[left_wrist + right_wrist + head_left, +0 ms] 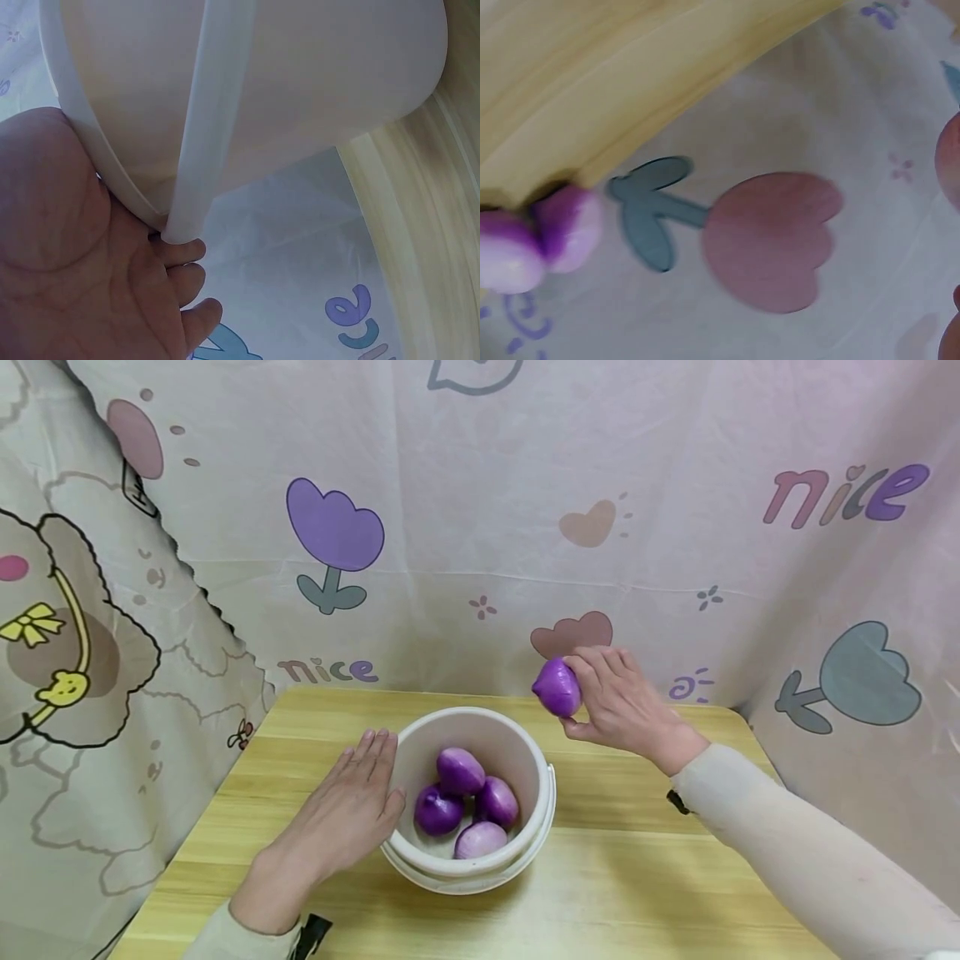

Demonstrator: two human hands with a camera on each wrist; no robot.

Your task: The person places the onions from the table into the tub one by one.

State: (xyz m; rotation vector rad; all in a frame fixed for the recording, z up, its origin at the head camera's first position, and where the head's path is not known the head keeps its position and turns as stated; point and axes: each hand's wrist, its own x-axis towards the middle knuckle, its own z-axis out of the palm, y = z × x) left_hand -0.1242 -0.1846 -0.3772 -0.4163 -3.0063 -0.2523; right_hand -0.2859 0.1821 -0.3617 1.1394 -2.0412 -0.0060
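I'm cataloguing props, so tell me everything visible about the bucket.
The round, off-white bucket looks like plastic, with a smooth rim and a white handle lowered against its near side. It stands upright and uncovered on the wood-grain table, with four purple onions inside. The left hand touches its left edge.

"nice" (pixel 847 497) repeated on patterned cloth (pixel 480 485)
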